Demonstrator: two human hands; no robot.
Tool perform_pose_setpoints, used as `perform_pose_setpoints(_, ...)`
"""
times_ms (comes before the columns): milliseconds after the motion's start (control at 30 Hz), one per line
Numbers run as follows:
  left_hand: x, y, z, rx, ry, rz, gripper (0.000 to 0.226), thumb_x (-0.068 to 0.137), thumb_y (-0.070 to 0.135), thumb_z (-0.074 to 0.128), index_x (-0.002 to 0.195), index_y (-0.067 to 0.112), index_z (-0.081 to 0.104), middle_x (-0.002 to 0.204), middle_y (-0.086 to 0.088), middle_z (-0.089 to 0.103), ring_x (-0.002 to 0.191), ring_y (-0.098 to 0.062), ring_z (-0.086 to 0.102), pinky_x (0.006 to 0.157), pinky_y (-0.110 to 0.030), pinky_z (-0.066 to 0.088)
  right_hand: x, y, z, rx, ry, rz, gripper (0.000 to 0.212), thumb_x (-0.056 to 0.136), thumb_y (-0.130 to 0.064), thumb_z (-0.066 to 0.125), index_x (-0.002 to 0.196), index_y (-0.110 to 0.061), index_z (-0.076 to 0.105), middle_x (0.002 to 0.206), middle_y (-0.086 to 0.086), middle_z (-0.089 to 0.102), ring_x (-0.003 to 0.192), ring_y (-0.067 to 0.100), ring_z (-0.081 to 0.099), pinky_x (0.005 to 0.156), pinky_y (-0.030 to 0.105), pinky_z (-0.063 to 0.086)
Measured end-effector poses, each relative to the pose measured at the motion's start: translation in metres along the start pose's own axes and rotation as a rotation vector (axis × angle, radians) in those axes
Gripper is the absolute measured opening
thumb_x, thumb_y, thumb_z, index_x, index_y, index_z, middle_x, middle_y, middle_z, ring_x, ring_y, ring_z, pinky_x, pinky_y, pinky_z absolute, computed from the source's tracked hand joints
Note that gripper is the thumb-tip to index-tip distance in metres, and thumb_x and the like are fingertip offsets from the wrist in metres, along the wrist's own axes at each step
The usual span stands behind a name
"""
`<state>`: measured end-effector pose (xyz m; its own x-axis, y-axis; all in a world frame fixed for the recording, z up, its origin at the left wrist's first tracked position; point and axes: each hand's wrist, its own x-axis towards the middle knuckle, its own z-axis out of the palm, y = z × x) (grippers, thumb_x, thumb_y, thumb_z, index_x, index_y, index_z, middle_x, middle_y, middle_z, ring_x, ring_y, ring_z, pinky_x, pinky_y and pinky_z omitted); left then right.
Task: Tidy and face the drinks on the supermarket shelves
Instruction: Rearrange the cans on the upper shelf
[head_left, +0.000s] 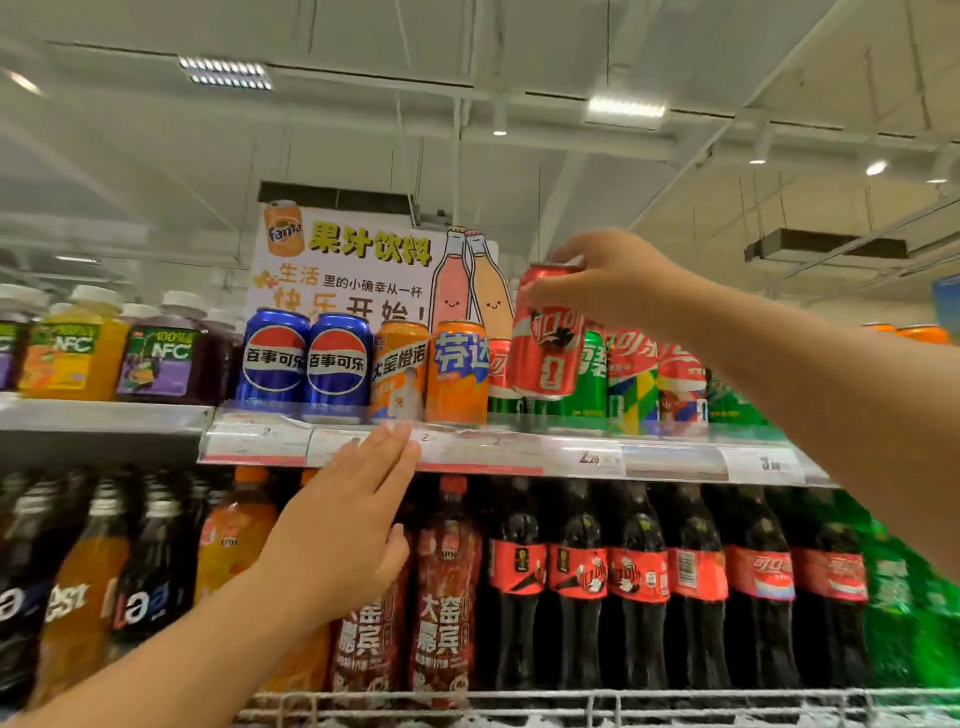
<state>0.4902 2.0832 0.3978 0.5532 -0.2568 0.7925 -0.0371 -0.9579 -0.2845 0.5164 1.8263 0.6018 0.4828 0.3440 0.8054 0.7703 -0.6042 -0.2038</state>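
My right hand (613, 278) grips a red cola can (545, 353) by its top, holding it tilted just above the upper shelf (519, 452), in front of other red and green cans (592, 374). Left of it stand an orange Fanta can (457, 371), another orange can (400, 369) and two blue Pepsi cans (306, 358). My left hand (348, 525) is flat and open, fingers together, its fingertips at the shelf's price strip below the orange cans, holding nothing.
Juice bottles (78, 348) fill the upper shelf at left. A paper Fanta sign (363, 260) stands behind the cans. The lower shelf holds cola bottles (639, 577), dark red bottles (447, 587) and green bottles (898, 597) behind a wire rail (623, 701).
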Motion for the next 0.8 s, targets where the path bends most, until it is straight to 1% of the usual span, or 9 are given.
perform_pose_setpoints(133, 0.001, 0.002, -0.002, -0.001, -0.019, 0.0, 0.083, 0.084, 0.028, 0.049, 0.153, 0.015, 0.004, 0.159, -0.001, -0.007, 0.148, -0.018, -0.008, 0.117, -0.034, -0.006, 0.021, 0.0, 0.015, -0.066, 0.015, 0.004, 0.041, 0.079, -0.051, 0.071, 0.104, -0.019, 0.065, 0.082, -0.005, 0.066, 0.074, 0.011, 0.062, 0.054, 0.023, 0.045)
perform_pose_setpoints(267, 0.0, 0.003, -0.003, 0.075, -0.019, 0.012, 0.089, 0.073, 0.021, 0.062, 0.151, 0.008, 0.022, 0.158, -0.01, 0.016, 0.147, -0.027, 0.017, 0.117, -0.043, 0.016, 0.038, 0.006, 0.035, -0.166, 0.004, 0.022, 0.041, 0.079, -0.051, 0.071, 0.104, -0.019, 0.066, 0.081, -0.005, 0.063, 0.072, 0.011, 0.06, 0.056, 0.025, 0.049)
perform_pose_setpoints(333, 0.0, 0.003, 0.0, 0.103, -0.023, 0.006, 0.09, 0.076, 0.023, 0.058, 0.151, 0.009, 0.011, 0.159, -0.011, 0.007, 0.148, -0.028, 0.01, 0.119, -0.043, 0.012, 0.044, 0.011, 0.043, -0.212, -0.003, 0.043, 0.042, 0.079, -0.052, 0.071, 0.104, -0.018, 0.066, 0.082, -0.004, 0.064, 0.072, 0.011, 0.06, 0.058, 0.026, 0.051)
perform_pose_setpoints(400, 0.001, 0.003, 0.007, 0.11, 0.003, 0.0, 0.091, 0.081, 0.024, 0.05, 0.149, 0.012, -0.01, 0.158, -0.009, -0.014, 0.148, -0.026, -0.01, 0.118, -0.042, -0.004, 0.048, 0.015, 0.05, -0.252, -0.012, 0.056, 0.044, 0.079, -0.053, 0.07, 0.103, -0.017, 0.067, 0.084, -0.002, 0.065, 0.072, 0.011, 0.059, 0.058, 0.027, 0.051)
perform_pose_setpoints(467, 0.002, 0.003, 0.01, 0.127, -0.017, -0.009, 0.09, 0.085, 0.024, 0.04, 0.139, 0.016, -0.032, 0.15, -0.004, -0.036, 0.14, -0.022, -0.032, 0.113, -0.038, -0.02, 0.05, 0.017, 0.056, -0.3, -0.039, 0.052, 0.044, 0.079, -0.055, 0.069, 0.1, -0.016, 0.067, 0.086, -0.001, 0.066, 0.072, 0.011, 0.059, 0.054, 0.025, 0.047)
perform_pose_setpoints(500, 0.002, 0.003, 0.011, 0.13, -0.023, -0.013, 0.09, 0.085, 0.024, 0.038, 0.136, 0.017, -0.035, 0.148, -0.003, -0.039, 0.137, -0.021, -0.037, 0.112, -0.037, -0.022, 0.05, 0.017, 0.058, -0.317, -0.056, 0.052, 0.044, 0.079, -0.055, 0.069, 0.098, -0.015, 0.068, 0.085, 0.001, 0.067, 0.073, 0.012, 0.06, 0.054, 0.025, 0.046)
perform_pose_setpoints(600, 0.001, 0.002, 0.011, 0.112, -0.002, -0.022, 0.089, 0.085, 0.023, 0.04, 0.137, 0.018, -0.032, 0.149, -0.002, -0.036, 0.134, -0.019, -0.039, 0.111, -0.037, -0.022, 0.052, 0.015, 0.058, -0.384, -0.138, 0.09, 0.049, 0.08, -0.059, 0.067, 0.095, -0.012, 0.069, 0.081, 0.002, 0.067, 0.072, 0.014, 0.061, 0.054, 0.025, 0.045)
perform_pose_setpoints(733, 0.001, 0.003, 0.012, 0.105, -0.013, -0.037, 0.09, 0.086, 0.025, 0.039, 0.135, 0.019, -0.036, 0.148, -0.002, -0.04, 0.133, -0.017, -0.042, 0.112, -0.035, -0.023, 0.051, 0.011, 0.058, -0.426, -0.248, 0.173, 0.056, 0.08, -0.061, 0.066, 0.108, -0.012, 0.068, 0.085, 0.002, 0.068, 0.074, 0.015, 0.064, 0.059, 0.026, 0.048)
perform_pose_setpoints(800, 0.002, 0.002, 0.012, 0.097, -0.023, -0.048, 0.09, 0.086, 0.025, 0.038, 0.134, 0.019, -0.038, 0.147, -0.001, -0.041, 0.132, -0.017, -0.044, 0.111, -0.034, -0.024, 0.049, 0.01, 0.059, -0.409, -0.251, 0.193, 0.055, 0.081, -0.059, 0.065, 0.11, -0.013, 0.067, 0.084, 0.001, 0.069, 0.07, 0.013, 0.065, 0.054, 0.024, 0.046)
